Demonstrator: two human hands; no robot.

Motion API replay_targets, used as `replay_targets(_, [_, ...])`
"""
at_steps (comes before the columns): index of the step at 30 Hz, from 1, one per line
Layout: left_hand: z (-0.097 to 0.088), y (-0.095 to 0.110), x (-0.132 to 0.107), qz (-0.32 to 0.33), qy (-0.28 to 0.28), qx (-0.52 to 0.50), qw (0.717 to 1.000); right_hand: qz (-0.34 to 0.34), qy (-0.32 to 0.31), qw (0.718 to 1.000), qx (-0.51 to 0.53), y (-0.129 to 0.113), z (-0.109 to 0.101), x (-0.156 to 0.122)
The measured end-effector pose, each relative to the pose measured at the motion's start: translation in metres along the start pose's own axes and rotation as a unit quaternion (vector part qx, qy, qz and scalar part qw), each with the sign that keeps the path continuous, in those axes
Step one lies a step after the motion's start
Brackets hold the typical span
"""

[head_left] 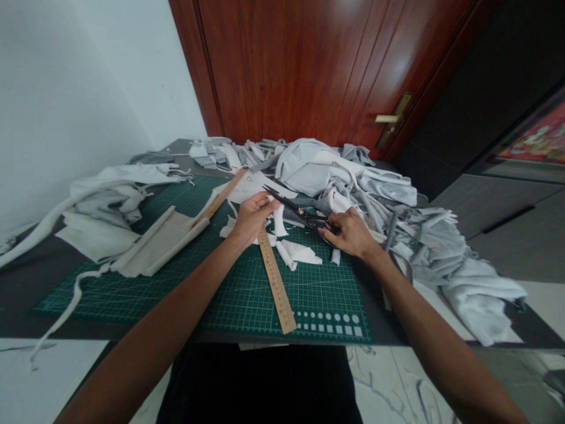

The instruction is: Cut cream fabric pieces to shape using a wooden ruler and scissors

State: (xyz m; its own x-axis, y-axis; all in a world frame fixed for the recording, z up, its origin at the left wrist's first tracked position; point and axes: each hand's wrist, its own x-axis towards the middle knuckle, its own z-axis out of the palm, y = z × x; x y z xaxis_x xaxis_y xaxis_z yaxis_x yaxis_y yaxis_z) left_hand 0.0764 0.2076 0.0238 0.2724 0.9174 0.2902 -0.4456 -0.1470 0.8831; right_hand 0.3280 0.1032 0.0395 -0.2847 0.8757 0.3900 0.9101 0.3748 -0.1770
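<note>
Wooden ruler (276, 280) lies on the green cutting mat (110, 300) toward its front edge, below the left hand (253, 217), whose grip on a white fabric strip (279, 221) cannot be told. Just right, the right hand (351, 232) clenches black scissors (304, 212). A heap of grey fabric (379, 188) lies past the mat's far edge.

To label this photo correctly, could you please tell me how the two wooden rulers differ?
The nearer wooden ruler is pale with visible markings, while the farther wooden ruler looks darker and redder. The nearer lies on the green cutting mat; the farther lies beside pale fabric. They also slant opposite ways. Both are long and straight.
</note>
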Motion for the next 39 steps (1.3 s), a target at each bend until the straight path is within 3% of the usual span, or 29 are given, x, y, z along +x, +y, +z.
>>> replay_targets(11, [-0.002, 0.000, -0.001, -0.005, 0.006, 0.035, 0.999, 0.019, -0.013, 0.999, 0.028, -0.005, 0.019, 0.001])
replay_targets(19, [-0.007, -0.001, 0.002, 0.009, 0.027, 0.049, 0.998, 0.120, 0.036, 0.983, 0.132, -0.007, 0.038, 0.003])
replay_targets(23, [-0.014, -0.005, 0.004, 0.031, 0.010, 0.132, 0.991, 0.129, 0.036, 0.986, 0.100, -0.012, 0.041, 0.005])
replay_targets(26, [-0.018, -0.010, 0.004, 0.070, 0.013, 0.234, 0.970, 0.142, 0.037, 0.987, 0.065, -0.015, 0.042, 0.006])
replay_targets(29, [-0.020, -0.011, 0.004, 0.076, 0.031, 0.349, 0.934, 0.148, 0.043, 0.986, 0.063, -0.014, 0.044, 0.006])
replay_targets(31, [-0.021, -0.006, 0.002, 0.084, 0.042, 0.448, 0.889, 0.146, 0.053, 0.985, 0.077, -0.012, 0.045, 0.006])
replay_targets(36, [-0.029, 0.016, -0.005, 0.080, 0.067, 0.703, 0.703, 0.129, 0.078, 0.982, 0.112, -0.007, 0.049, 0.005])
replay_targets(39, [-0.036, 0.026, -0.008, 0.014, 0.083, 0.767, 0.636, 0.127, 0.077, 0.982, 0.114, -0.007, 0.050, 0.006])
